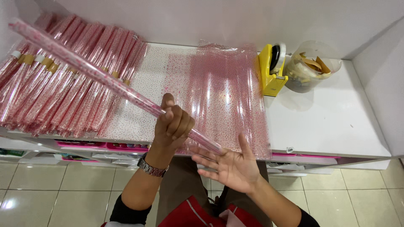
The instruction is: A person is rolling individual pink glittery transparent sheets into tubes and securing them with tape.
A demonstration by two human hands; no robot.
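Observation:
My left hand is closed around a long rolled tube of clear plastic wrap with small red dots. The tube runs from the upper left down to my right hand. That hand is flat and open, palm up, with the tube's lower end touching its fingers. I wear a metal wristwatch on my left wrist. Under the hands lies a flat stack of the same dotted clear sheets on the white counter.
A pile of several finished dotted rolls lies at the counter's left. A yellow tape dispenser and a clear tub of tape pieces stand at the back right. Pink-edged shelves sit below the counter, with tiled floor beneath.

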